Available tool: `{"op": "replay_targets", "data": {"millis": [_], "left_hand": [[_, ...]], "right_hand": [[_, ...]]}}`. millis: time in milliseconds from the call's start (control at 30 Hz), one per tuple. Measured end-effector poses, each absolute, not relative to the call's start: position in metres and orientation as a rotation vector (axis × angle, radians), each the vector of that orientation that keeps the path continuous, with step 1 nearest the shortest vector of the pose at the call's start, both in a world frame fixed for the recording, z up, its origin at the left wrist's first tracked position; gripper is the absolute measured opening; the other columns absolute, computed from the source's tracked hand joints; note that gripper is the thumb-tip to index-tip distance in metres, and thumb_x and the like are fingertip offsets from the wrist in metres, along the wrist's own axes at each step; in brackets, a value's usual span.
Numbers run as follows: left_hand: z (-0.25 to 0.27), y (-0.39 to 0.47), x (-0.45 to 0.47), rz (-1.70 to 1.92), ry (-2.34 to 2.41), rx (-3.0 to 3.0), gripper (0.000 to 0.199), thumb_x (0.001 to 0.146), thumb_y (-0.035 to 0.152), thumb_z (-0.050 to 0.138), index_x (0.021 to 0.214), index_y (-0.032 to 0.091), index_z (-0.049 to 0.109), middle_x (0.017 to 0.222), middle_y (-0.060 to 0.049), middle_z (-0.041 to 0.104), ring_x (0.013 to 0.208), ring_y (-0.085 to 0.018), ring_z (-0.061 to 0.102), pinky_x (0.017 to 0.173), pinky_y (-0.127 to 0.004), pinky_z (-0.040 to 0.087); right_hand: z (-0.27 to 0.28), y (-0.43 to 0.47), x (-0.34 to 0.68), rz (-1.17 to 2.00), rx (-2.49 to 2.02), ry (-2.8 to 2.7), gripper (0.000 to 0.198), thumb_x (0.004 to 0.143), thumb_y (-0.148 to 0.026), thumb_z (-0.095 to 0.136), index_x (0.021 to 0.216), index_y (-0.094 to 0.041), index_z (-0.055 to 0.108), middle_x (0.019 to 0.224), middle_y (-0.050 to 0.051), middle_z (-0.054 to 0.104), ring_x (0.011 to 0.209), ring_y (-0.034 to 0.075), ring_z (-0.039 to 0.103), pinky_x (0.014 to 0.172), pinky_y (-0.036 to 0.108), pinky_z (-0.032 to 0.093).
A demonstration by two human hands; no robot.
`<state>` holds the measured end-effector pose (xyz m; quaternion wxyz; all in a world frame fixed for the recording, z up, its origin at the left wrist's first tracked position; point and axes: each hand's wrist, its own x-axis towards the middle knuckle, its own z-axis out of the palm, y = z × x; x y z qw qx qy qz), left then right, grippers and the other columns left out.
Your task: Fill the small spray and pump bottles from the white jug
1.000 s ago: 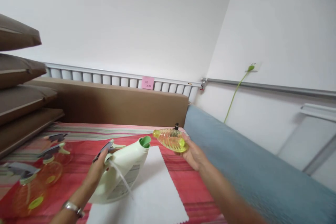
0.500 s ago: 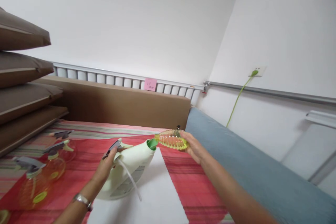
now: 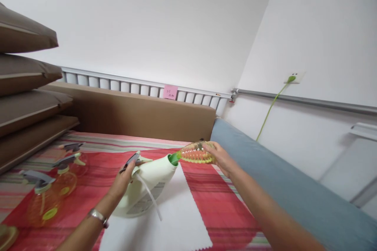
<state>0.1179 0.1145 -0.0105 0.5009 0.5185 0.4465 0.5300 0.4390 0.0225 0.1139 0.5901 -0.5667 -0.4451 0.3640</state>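
My left hand (image 3: 122,182) is closed on a grey-and-pale-green trigger spray head (image 3: 134,160), whose white dip tube (image 3: 151,200) hangs down. The same hand is against a large pale green jug (image 3: 150,178), apparently at its handle, though that is hidden. The jug leans with its mouth up to the right. In my right hand (image 3: 220,157) is a clear ribbed bottle (image 3: 194,153), nearly on its side, with yellow liquid visible. Its neck meets the green spout (image 3: 174,159) in the jug's mouth.
Several spray bottles with orange-tinted bodies, including one nearest bottle (image 3: 44,206), stand at left. White paper (image 3: 182,219) lies on the red striped cloth (image 3: 224,204). Brown cushions (image 3: 29,74) are stacked at far left. A brown backrest (image 3: 141,117) and blue side panel (image 3: 265,164) border the surface.
The ribbed bottle tips slightly and its neck now sits closer against the spout. Both hands appear a little farther right and higher, partly from camera movement.
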Motion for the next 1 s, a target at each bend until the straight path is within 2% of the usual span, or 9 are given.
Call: {"op": "replay_targets", "data": {"millis": [133, 300, 400, 500, 600, 833, 1000], "left_hand": [[-0.012, 0.117, 0.12, 1.297, 1.087, 1.243, 0.049, 0.071, 0.059, 0.054, 0.093, 0.019, 0.071, 0.099, -0.007, 0.071, 0.089, -0.027, 0.062, 0.057, -0.025, 0.044], [-0.013, 0.118, 0.12, 1.284, 1.074, 1.237, 0.051, 0.07, 0.06, 0.055, 0.095, 0.018, 0.071, 0.1, -0.008, 0.071, 0.088, -0.027, 0.062, 0.058, -0.025, 0.044], [-0.013, 0.115, 0.119, 1.274, 1.066, 1.258, 0.053, 0.072, 0.06, 0.053, 0.098, 0.018, 0.07, 0.101, -0.009, 0.07, 0.085, -0.026, 0.062, 0.057, -0.025, 0.043], [-0.01, 0.111, 0.119, 1.251, 1.05, 1.281, 0.052, 0.074, 0.06, 0.05, 0.097, 0.019, 0.071, 0.102, -0.008, 0.07, 0.083, -0.024, 0.061, 0.057, -0.024, 0.043], [-0.006, 0.108, 0.118, 1.237, 1.034, 1.287, 0.051, 0.075, 0.059, 0.048, 0.097, 0.019, 0.071, 0.102, -0.007, 0.07, 0.083, -0.023, 0.061, 0.056, -0.023, 0.042], [-0.003, 0.1, 0.115, 1.254, 1.026, 1.253, 0.052, 0.074, 0.059, 0.05, 0.098, 0.017, 0.071, 0.093, -0.008, 0.071, 0.078, -0.023, 0.061, 0.057, -0.024, 0.042], [-0.003, 0.097, 0.114, 1.233, 1.02, 1.236, 0.049, 0.077, 0.057, 0.047, 0.099, 0.02, 0.07, 0.1, -0.005, 0.07, 0.09, -0.023, 0.059, 0.06, -0.023, 0.043]], "right_hand": [[0.118, 0.026, 0.44, 0.764, -1.334, -1.088, 0.037, 0.063, -0.036, 0.076, 0.091, -0.024, 0.056, 0.083, 0.002, 0.067, 0.07, 0.017, 0.063, 0.054, 0.025, 0.049], [0.125, 0.031, 0.443, 0.678, -1.372, -1.152, 0.045, 0.056, -0.032, 0.08, 0.094, -0.026, 0.056, 0.081, 0.001, 0.067, 0.071, 0.02, 0.062, 0.057, 0.029, 0.048], [0.131, 0.032, 0.441, 0.616, -1.412, -1.198, 0.05, 0.054, -0.034, 0.08, 0.096, -0.026, 0.056, 0.086, 0.001, 0.066, 0.078, 0.023, 0.062, 0.066, 0.034, 0.048], [0.139, 0.029, 0.433, 0.51, -1.457, -1.26, 0.055, 0.051, -0.036, 0.081, 0.1, -0.027, 0.057, 0.093, 0.002, 0.064, 0.09, 0.024, 0.059, 0.083, 0.039, 0.043], [0.151, 0.023, 0.419, 0.31, -1.524, -1.422, 0.059, 0.053, -0.038, 0.079, 0.107, -0.028, 0.056, 0.104, 0.004, 0.062, 0.101, 0.027, 0.055, 0.092, 0.042, 0.038], [0.173, 0.011, 0.384, -0.022, -1.473, -1.877, 0.065, 0.06, -0.04, 0.074, 0.119, -0.029, 0.052, 0.119, 0.006, 0.055, 0.112, 0.026, 0.05, 0.098, 0.041, 0.036], [0.184, 0.01, 0.365, -0.113, -1.368, -2.144, 0.063, 0.066, -0.038, 0.07, 0.125, -0.031, 0.047, 0.127, 0.005, 0.05, 0.119, 0.026, 0.043, 0.102, 0.044, 0.033]]}}
